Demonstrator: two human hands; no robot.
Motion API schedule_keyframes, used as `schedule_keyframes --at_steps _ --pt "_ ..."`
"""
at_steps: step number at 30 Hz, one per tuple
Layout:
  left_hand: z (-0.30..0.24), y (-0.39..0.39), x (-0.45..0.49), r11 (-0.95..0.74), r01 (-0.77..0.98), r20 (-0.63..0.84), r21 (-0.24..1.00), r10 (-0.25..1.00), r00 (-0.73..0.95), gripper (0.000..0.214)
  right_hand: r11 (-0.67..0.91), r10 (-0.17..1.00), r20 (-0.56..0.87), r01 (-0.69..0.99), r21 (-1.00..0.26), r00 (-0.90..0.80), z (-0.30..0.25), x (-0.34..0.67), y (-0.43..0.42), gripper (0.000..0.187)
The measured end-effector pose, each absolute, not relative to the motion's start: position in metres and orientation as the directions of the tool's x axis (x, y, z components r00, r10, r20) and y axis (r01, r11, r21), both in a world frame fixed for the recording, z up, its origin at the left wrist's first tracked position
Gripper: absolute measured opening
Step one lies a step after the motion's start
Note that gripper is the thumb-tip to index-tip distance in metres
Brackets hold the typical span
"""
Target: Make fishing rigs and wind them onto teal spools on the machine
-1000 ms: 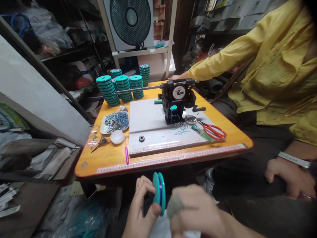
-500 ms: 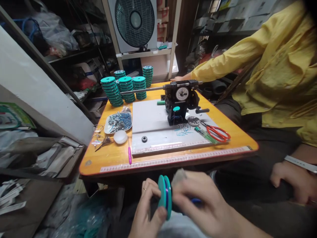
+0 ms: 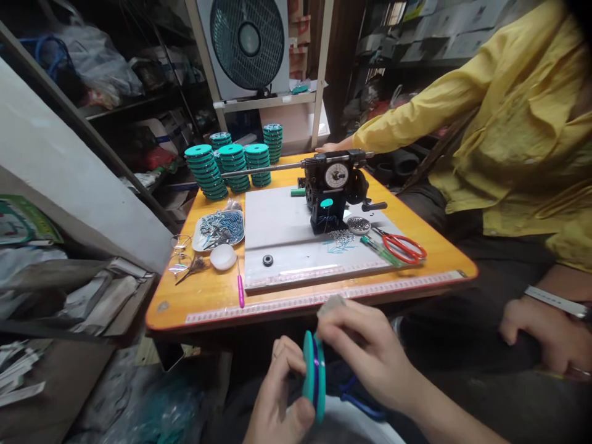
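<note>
Close together, both hands (image 3: 282, 394) at a teal spool (image 3: 308, 370), right (image 3: 370, 351) higher.

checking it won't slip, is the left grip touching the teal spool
Touching. The head view shows the left grip closed on the teal spool, thumb laid over its lower edge with fingers against it higher up.
</note>
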State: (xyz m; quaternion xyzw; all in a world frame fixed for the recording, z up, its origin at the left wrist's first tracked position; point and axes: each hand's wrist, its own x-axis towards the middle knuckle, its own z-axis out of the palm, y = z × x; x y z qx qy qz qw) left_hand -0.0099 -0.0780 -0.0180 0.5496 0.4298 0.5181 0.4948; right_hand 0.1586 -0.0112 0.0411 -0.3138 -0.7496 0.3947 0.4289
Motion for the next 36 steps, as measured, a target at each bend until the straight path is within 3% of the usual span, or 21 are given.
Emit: schedule_keyframes --at_steps 3,4,7,8,10,12,14,17,19,21,23,25,27,30,32,35,36 --pt "-0.019 -0.081 -0.008 -0.168 -0.182 0.178 0.969 0.983 0.04 0.053 0.254 0.898 0.156 0.198 -0.947 -0.411 -0.003 0.143 -0.012 0.035" --pt "-0.019 -0.08 -0.011 -0.187 -0.184 0.19 0.965 0.982 -0.004 0.051 0.261 0.877 0.133 0.225 -0.939 -0.462 -0.015 0.138 -0.02 0.039" --pt "-0.016 -0.077 -0.02 -0.185 -0.046 0.181 0.982 0.981 -0.073 0.041 0.581 0.602 0.309 0.139 -0.802 -0.737 -0.02 0.137 -0.043 0.039" --pt "-0.014 -0.076 -0.022 -0.161 0.015 0.162 0.987 0.985 -0.066 0.038 0.673 0.513 0.398 0.069 -0.736 -0.761 -0.009 0.14 -0.046 0.038" --pt "-0.014 -0.074 -0.021 -0.115 0.073 0.115 0.991 0.993 0.002 0.037 0.77 0.444 0.586 -0.045 -0.636 -0.678 0.018 0.15 -0.041 0.034" --pt "-0.015 -0.076 -0.015 -0.1 0.023 0.098 0.995 0.99 0.097 0.044 0.721 0.592 0.587 0.039 -0.691 -0.552 0.036 0.156 -0.027 0.026" --pt "-0.017 -0.08 -0.008 -0.118 -0.077 0.128 0.99 0.982 0.142 0.051 0.544 0.795 0.427 0.195 -0.816 -0.431 0.031 0.156 -0.015 0.023" --pt "-0.018 -0.083 -0.007 -0.188 -0.149 0.195 0.971 0.98 0.028 0.053 0.321 0.888 0.178 0.295 -0.9 -0.425 -0.008 0.143 -0.02 0.036" --pt "-0.018 -0.081 -0.015 -0.236 -0.035 0.232 0.971 0.969 -0.081 0.045 0.457 0.765 0.218 0.272 -0.847 -0.606 -0.026 0.137 -0.035 0.039" --pt "-0.017 -0.078 -0.025 -0.219 0.139 0.236 0.966 0.964 -0.125 0.034 0.695 0.539 0.405 0.118 -0.71 -0.739 -0.02 0.138 -0.046 0.042" --pt "-0.017 -0.076 -0.029 -0.174 0.213 0.194 0.962 0.978 -0.075 0.03 0.793 0.446 0.594 -0.012 -0.609 -0.669 0.005 0.145 -0.044 0.037" --pt "-0.017 -0.077 -0.026 -0.157 0.146 0.15 0.977 0.987 0.053 0.037 0.729 0.599 0.598 0.054 -0.682 -0.533 0.027 0.153 -0.028 0.022" --pt "-0.018 -0.08 -0.018 -0.166 0.021 0.161 0.986 0.978 0.132 0.048 0.525 0.803 0.424 0.161 -0.836 -0.42 0.03 0.154 -0.013 0.023" --pt "-0.017 -0.083 -0.008 -0.176 -0.122 0.178 0.977 0.984 0.004 0.055 0.248 0.887 0.127 0.227 -0.942 -0.444 -0.001 0.144 -0.012 0.035" --pt "-0.014 -0.081 -0.01 -0.164 -0.111 0.151 0.98 0.981 -0.12 0.049 0.35 0.781 0.128 0.258 -0.901 -0.611 -0.017 0.138 -0.026 0.04" --pt "-0.011 -0.077 -0.019 -0.099 0.018 0.1 0.995 0.988 -0.12 0.038 0.693 0.441 0.426 -0.001 -0.721 -0.79 0.0 0.143 -0.042 0.041" --pt "-0.011 -0.076 -0.021 -0.087 0.042 0.089 0.995 0.994 -0.06 0.037 0.704 0.472 0.447 0.02 -0.71 -0.76 0.013 0.147 -0.041 0.036"
